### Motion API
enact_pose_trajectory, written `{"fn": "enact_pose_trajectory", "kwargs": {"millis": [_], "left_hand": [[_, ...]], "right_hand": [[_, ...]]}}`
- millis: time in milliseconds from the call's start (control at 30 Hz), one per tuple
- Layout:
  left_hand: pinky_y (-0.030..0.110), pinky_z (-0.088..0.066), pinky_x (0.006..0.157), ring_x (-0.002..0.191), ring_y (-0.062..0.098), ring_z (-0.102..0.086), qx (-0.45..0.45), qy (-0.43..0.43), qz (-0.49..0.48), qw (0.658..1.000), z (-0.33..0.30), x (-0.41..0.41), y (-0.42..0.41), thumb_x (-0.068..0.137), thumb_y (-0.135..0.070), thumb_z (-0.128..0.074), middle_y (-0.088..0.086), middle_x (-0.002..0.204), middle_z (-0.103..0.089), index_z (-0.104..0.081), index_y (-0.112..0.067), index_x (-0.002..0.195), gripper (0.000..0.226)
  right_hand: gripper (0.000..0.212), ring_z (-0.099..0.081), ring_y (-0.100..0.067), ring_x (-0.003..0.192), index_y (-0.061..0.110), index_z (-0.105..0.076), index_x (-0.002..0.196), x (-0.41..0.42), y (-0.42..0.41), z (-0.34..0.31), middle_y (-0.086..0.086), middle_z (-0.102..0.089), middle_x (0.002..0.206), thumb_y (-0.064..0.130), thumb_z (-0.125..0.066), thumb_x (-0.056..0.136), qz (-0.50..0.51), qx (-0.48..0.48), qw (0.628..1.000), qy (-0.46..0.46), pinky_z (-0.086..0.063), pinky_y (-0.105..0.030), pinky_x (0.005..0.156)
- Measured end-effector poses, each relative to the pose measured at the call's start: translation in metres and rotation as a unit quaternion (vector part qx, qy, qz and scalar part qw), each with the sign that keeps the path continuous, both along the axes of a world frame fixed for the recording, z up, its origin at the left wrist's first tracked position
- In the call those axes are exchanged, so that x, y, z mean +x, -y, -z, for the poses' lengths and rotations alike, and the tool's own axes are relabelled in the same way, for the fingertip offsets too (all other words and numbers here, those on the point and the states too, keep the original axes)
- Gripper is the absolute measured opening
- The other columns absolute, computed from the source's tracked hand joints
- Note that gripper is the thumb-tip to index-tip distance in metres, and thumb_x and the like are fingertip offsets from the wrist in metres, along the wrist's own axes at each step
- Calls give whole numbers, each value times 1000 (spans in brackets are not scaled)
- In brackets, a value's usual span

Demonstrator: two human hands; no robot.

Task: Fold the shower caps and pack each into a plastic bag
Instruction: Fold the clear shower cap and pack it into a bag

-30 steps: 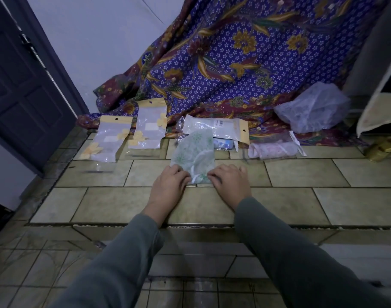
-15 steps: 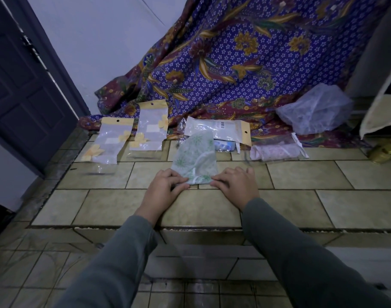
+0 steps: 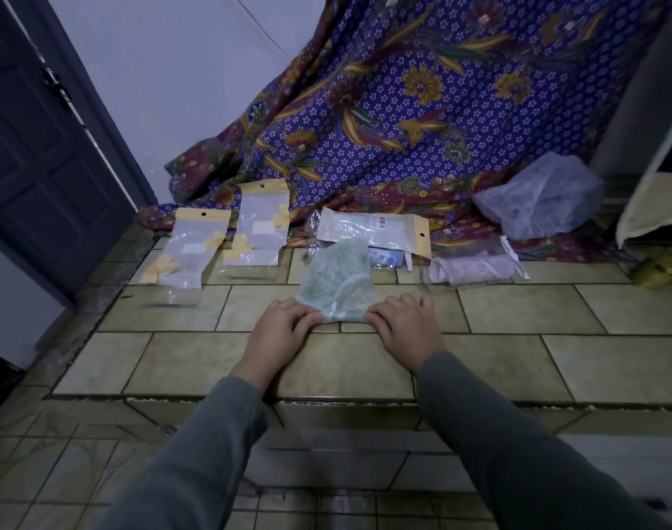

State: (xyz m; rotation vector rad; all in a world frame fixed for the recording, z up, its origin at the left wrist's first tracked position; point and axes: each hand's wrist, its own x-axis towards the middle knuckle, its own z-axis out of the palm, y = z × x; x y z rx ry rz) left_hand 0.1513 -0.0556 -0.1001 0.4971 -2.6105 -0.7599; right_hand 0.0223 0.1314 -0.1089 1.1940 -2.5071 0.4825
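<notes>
Green-patterned shower cap (image 3: 336,285) lies folded on the tiled step (image 3: 556,311). Left hand (image 3: 279,330) and right hand (image 3: 405,330) pinch its near corners, one each side (fingertips curled onto the edge). Yellow-topped plastic bags (image 3: 263,223) lie just beyond the cap.

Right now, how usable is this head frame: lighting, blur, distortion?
Head view: dim, bluish light without glare; wide-angle bending curves the door and tile lines at the edges; the green shower cap and both hands, left hand and right hand, read sharp; slight smear on the empty bags.
</notes>
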Motion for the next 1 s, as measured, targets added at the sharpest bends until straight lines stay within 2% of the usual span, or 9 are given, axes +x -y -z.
{"fn": "enact_pose_trajectory", "kwargs": {"millis": [233, 367, 467, 533, 633, 667, 767, 900, 1000], "left_hand": [[33, -47, 68, 77, 16, -58, 45, -9, -54, 997, -3, -7, 0, 85, -35, -66, -7, 75, -65, -61, -23, 86, 12], [29, -37, 60, 80, 17, -50, -76, 31, -50, 995, -3, -12, 0, 88, -41, -59, -7, 77, -60, -55, -31, 93, 12], [27, -39, 63, 86, 22, -51, -161, 15, -25, 987, -2, -18, 2, 84, -30, -67, -3, 89, -60, -66, -24, 89, 7], [30, -45, 62, 85, 25, -55, -160, 4, -10, 987, -1, -23, 1, 84, -22, -68, 1, 91, -59, -69, -19, 87, 4], [36, -51, 66, 86, 25, -59, -118, 12, 23, 993, 3, -25, -2, 90, -28, -53, 1, 92, -59, -69, -17, 91, 20], [35, -52, 69, 87, 22, -60, -111, 6, 32, 993, 4, -23, -2, 90, -38, -47, -1, 92, -60, -69, -17, 93, 30], [29, -52, 70, 89, 14, -60, -116, 0, 56, 992, 7, -15, 0, 86, -55, -44, -5, 97, -61, -68, -20, 109, 48], [28, -49, 59, 80, 18, -61, -190, -5, 87, 978, 11, -15, 5, 89, -50, -47, -2, 95, -58, -64, -29, 119, 41], [33, -50, 61, 80, 19, -59, -192, -7, 92, 977, 12, -17, 12, 90, -49, -47, -4, 95, -57, -67, -33, 116, 37]], "right_hand": [[32, -52, -17, 101, 30, -66, 102, -9, 13, -8, 9, -66, 101, 42, -36, 99, 47, 58, 993, 86, -17, -36, 88], [29, -48, -18, 103, 31, -66, 100, -11, 20, -11, 9, -66, 101, 40, -38, 99, 62, 68, 993, 67, -21, -37, 85], [13, -49, -21, 97, 31, -66, 95, -9, 23, -11, 8, -62, 97, 35, -53, 92, 60, 8, 997, 42, -23, -36, 77], [2, -54, -22, 85, 31, -67, 85, -8, 24, -8, 10, -64, 86, 29, -67, 84, 37, -11, 999, 13, -21, -34, 72], [7, -56, -20, 72, 34, -69, 80, -5, 23, 0, 14, -67, 79, 27, -72, 81, 19, -20, 1000, -2, -18, -33, 66], [7, -56, -20, 71, 35, -70, 82, -5, 22, 1, 15, -67, 80, 31, -66, 85, 18, -23, 1000, 5, -17, -33, 66], [28, -56, -18, 73, 40, -72, 89, -3, 20, 3, 15, -63, 78, 50, -46, 84, 14, 9, 999, 28, -17, -32, 67], [22, -55, -22, 79, 38, -73, 94, -6, 23, 3, 11, -59, 76, 48, -69, 75, 5, 18, 999, 43, -18, -33, 68], [27, -52, -22, 90, 39, -70, 106, -9, 21, 2, 10, -60, 86, 49, -64, 81, 3, 27, 998, 48, -20, -35, 73]]}}
